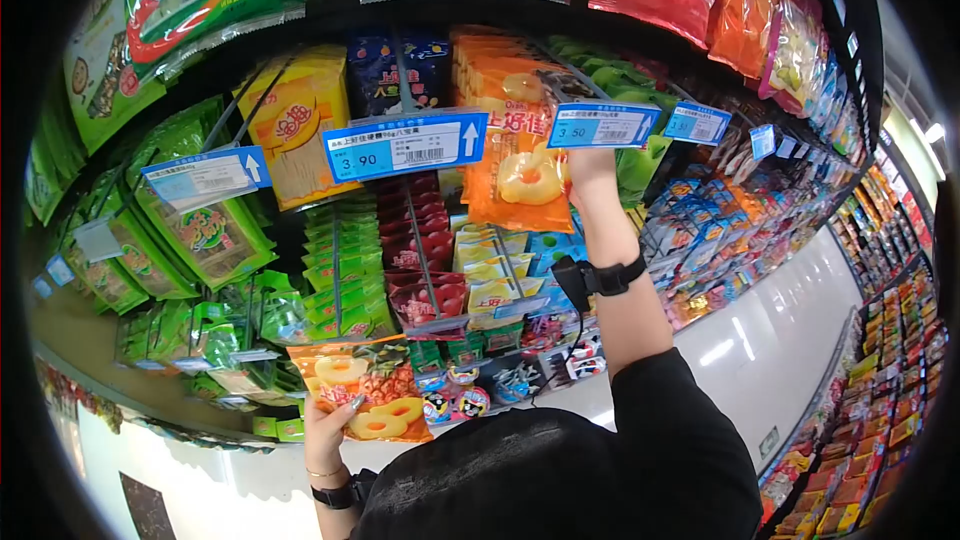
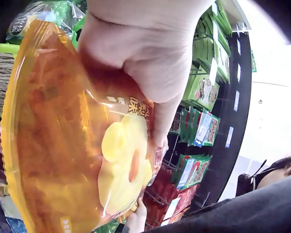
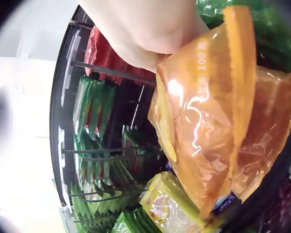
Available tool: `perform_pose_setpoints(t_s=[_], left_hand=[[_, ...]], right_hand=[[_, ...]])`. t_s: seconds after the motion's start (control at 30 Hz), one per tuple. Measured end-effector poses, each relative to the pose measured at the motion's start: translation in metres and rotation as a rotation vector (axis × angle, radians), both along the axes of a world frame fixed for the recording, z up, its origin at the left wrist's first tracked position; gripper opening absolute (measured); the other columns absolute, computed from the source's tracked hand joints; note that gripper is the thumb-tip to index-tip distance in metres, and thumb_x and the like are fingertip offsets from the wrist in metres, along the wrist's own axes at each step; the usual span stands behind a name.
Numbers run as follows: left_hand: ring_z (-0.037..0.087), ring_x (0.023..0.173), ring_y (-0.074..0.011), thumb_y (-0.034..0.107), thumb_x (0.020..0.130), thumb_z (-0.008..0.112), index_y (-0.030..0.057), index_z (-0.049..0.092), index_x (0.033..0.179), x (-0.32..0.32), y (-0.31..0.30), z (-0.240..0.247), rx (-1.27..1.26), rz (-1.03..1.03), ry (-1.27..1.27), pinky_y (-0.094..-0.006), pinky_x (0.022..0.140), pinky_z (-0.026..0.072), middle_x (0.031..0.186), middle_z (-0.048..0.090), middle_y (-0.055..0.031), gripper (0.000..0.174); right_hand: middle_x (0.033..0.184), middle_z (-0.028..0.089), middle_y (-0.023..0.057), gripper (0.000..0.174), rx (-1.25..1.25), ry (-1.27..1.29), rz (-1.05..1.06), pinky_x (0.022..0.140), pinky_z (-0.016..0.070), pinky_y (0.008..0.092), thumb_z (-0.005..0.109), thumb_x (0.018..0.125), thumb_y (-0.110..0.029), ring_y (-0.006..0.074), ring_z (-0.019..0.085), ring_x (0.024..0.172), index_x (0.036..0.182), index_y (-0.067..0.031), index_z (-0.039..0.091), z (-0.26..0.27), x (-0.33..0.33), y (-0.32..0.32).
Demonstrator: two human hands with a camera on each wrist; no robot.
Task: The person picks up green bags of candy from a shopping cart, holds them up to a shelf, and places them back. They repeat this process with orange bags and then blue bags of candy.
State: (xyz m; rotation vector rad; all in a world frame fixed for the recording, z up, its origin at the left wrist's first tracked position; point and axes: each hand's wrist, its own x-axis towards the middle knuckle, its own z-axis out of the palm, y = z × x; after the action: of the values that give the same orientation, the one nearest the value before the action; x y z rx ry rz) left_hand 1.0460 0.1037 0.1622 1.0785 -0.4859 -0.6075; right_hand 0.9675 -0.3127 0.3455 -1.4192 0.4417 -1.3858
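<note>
My left hand (image 1: 328, 432) grips an orange candy bag (image 1: 400, 380) printed with pineapple rings, held low before the shelf, thumb across its front. In the left wrist view that bag (image 2: 53, 145) bulges beside the palm. Raised to the upper hooks, my right hand (image 1: 592, 175) holds the side of a matching orange bag (image 1: 510, 185) at the front of its hanging row. A blue price tag (image 1: 603, 126) covers part of those fingers. The right wrist view has this bag (image 3: 199, 121) against the hand, with another orange bag (image 3: 269, 126) close behind it.
Yellow bags (image 1: 298, 125) and dark blue bags (image 1: 395, 75) hang left of the orange row, green bags (image 1: 640, 165) right of it. Metal hooks with price tags (image 1: 405, 150) jut outward. Lower down hang red bags (image 1: 425, 295). Another shelf (image 1: 890, 370) stands across the aisle.
</note>
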Motion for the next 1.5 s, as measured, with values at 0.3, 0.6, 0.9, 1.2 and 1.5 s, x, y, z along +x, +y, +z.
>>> perform_pose_setpoints(t_s=[0.3, 0.6, 0.9, 1.2, 1.5], left_hand=[[0.06, 0.096, -0.0187, 0.0, 0.076, 0.062, -0.004, 0.05, 0.115, -0.032, -0.072, 0.073, 0.029, -0.033, -0.153, -0.0322, 0.085, 0.0483, 0.108, 0.06, -0.0111, 0.04], [0.06, 0.095, -0.016, 0.004, 0.084, 0.058, -0.0025, 0.051, 0.114, -0.07, -0.194, 0.117, -0.018, -0.239, -0.171, -0.0321, 0.084, 0.0492, 0.107, 0.061, -0.0092, 0.031], [0.06, 0.09, -0.0134, 0.012, 0.087, 0.058, -0.0015, 0.054, 0.109, -0.062, -0.258, 0.171, -0.14, -0.133, -0.299, -0.0291, 0.079, 0.0503, 0.101, 0.061, -0.0069, 0.026], [0.059, 0.095, -0.0158, 0.013, 0.086, 0.059, -0.0013, 0.052, 0.111, -0.053, -0.273, 0.181, -0.225, -0.072, -0.288, -0.031, 0.083, 0.0485, 0.105, 0.06, -0.0084, 0.03], [0.056, 0.093, -0.01, 0.016, 0.086, 0.06, -0.0029, 0.057, 0.106, -0.047, -0.267, 0.187, -0.224, -0.035, -0.457, -0.0265, 0.082, 0.0451, 0.103, 0.061, -0.006, 0.027]], right_hand=[[0.106, 0.056, 0.0133, 0.042, -0.558, 0.101, -0.414, 0.084, 0.0441, 0.033, 0.063, 0.077, -0.004, 0.0227, 0.056, 0.1, 0.115, 0.004, 0.046, 0.005, -0.065, 0.033], [0.115, 0.056, 0.0084, 0.043, -0.059, 0.004, 0.855, 0.085, 0.0444, 0.0262, 0.063, 0.083, -0.008, 0.0125, 0.055, 0.101, 0.121, 0.0016, 0.046, -0.045, -0.098, 0.07], [0.095, 0.064, 0.0045, 0.022, -0.117, -0.149, 0.669, 0.078, 0.0451, 0.0233, 0.062, 0.083, -0.007, 0.0087, 0.058, 0.084, 0.103, 0.0025, 0.058, 0.013, -0.071, 0.011], [0.099, 0.061, 0.0058, 0.021, -0.137, -0.217, 0.688, 0.08, 0.0441, 0.0258, 0.059, 0.085, -0.008, 0.012, 0.057, 0.088, 0.104, -0.0007, 0.055, 0.034, -0.06, 0.004], [0.094, 0.063, 0.0037, 0.014, -0.223, -0.107, 0.475, 0.078, 0.043, 0.0232, 0.054, 0.088, -0.009, 0.0099, 0.056, 0.085, 0.096, 0.0005, 0.06, 0.024, -0.044, 0.003]])
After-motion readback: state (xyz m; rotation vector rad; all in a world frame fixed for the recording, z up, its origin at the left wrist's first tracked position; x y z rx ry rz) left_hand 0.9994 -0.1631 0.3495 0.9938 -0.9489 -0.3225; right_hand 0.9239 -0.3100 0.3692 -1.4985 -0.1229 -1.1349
